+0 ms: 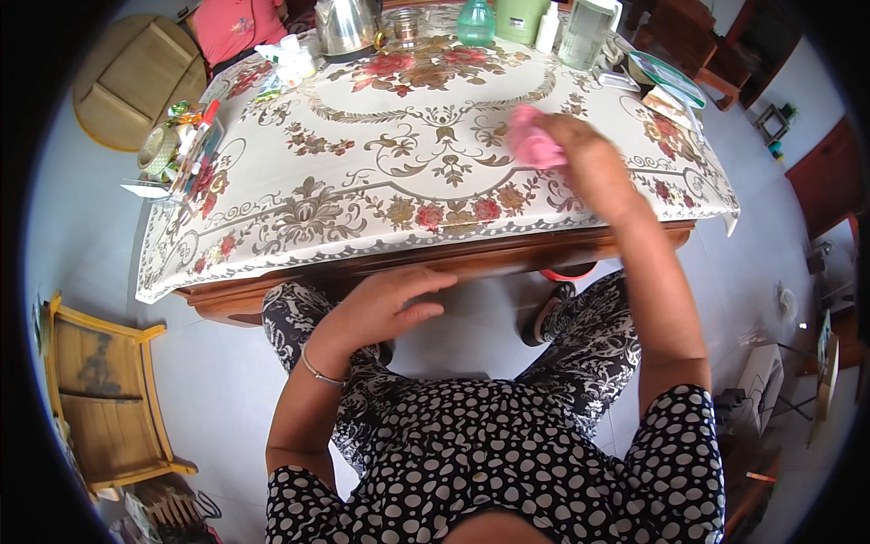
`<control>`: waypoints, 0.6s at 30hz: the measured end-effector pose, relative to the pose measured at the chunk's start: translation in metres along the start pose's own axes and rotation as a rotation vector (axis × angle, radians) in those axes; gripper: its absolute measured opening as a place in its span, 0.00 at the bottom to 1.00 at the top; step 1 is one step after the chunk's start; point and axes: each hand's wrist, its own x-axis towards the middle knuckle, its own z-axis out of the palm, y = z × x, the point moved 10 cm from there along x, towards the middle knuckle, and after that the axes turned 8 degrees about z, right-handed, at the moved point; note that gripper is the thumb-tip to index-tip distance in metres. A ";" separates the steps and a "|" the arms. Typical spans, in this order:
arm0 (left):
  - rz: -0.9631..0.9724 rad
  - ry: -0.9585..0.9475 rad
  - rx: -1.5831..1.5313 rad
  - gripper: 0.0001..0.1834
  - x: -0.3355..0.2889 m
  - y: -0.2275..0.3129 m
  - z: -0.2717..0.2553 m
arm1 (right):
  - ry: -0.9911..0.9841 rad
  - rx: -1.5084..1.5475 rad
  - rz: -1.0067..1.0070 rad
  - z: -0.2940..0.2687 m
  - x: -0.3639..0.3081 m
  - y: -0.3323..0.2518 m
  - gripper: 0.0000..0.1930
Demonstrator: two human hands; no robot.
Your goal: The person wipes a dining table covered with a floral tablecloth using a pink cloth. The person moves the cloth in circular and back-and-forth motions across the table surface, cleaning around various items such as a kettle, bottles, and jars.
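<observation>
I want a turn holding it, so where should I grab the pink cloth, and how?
I'd pinch the pink cloth by its bunched left part, coming from the left. That part sticks out uncovered, while the right hand holds it from the right. It looks soft and crumpled, so your fingers could probably gather the folds easily.

Kettle adjacent to glass vessel, teal bottle beside green container, white bottle positioned between green container and pitcher, tape roll at left, wooden chair on floor.
</observation>
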 end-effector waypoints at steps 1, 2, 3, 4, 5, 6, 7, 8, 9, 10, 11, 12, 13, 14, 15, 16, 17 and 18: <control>-0.031 0.040 -0.007 0.21 0.002 0.004 -0.014 | 0.010 0.020 -0.112 0.015 0.005 -0.026 0.34; -0.044 0.092 -0.007 0.19 0.005 0.011 -0.030 | 0.020 0.040 -0.225 0.027 0.006 -0.050 0.37; -0.026 0.164 0.019 0.19 0.007 0.017 -0.046 | -0.003 0.078 -0.273 0.031 0.003 -0.069 0.40; -0.010 0.235 0.049 0.19 0.006 0.022 -0.062 | -0.025 0.118 -0.322 0.030 -0.003 -0.089 0.43; -0.010 0.311 0.024 0.18 0.005 0.023 -0.076 | -0.057 0.185 -0.404 0.022 -0.011 -0.108 0.39; 0.013 0.401 0.051 0.18 0.003 0.027 -0.091 | 0.041 0.168 -0.506 0.011 -0.026 -0.122 0.25; 0.012 0.472 0.093 0.18 0.000 0.025 -0.103 | -0.134 0.183 -0.558 0.023 -0.038 -0.129 0.17; 0.011 0.540 0.135 0.19 -0.003 0.022 -0.115 | -0.308 0.195 -0.607 0.036 -0.054 -0.135 0.12; -0.046 0.501 0.182 0.22 0.000 0.012 -0.119 | -0.344 0.257 -0.656 0.040 -0.068 -0.137 0.11; -0.018 0.461 0.284 0.24 0.012 0.014 -0.118 | -0.377 0.315 -0.703 0.046 -0.083 -0.139 0.12; 0.011 0.419 0.385 0.26 0.028 0.015 -0.114 | -0.426 0.295 -0.695 0.059 -0.093 -0.135 0.11; 0.039 0.374 0.489 0.28 0.044 0.016 -0.109 | -0.472 0.277 -0.688 0.073 -0.102 -0.130 0.10; -0.010 0.238 0.601 0.34 0.059 0.002 -0.097 | -0.455 0.252 -0.709 0.091 -0.111 -0.123 0.08; 0.067 0.164 0.717 0.36 0.075 -0.001 -0.085 | -0.495 0.236 -0.688 0.110 -0.117 -0.115 0.07; 0.079 0.096 0.720 0.37 0.092 -0.012 -0.073 | -0.536 0.221 -0.665 0.126 -0.122 -0.109 0.06; 0.083 0.029 0.726 0.37 0.105 -0.020 -0.060 | -0.577 0.211 -0.649 0.140 -0.128 -0.105 0.05; 0.090 -0.030 0.703 0.38 0.115 -0.030 -0.046 | -0.594 0.215 -0.638 0.149 -0.135 -0.104 0.03; 0.106 -0.092 0.673 0.38 0.128 -0.041 -0.032 | -0.600 0.167 -0.647 0.161 -0.142 -0.102 0.05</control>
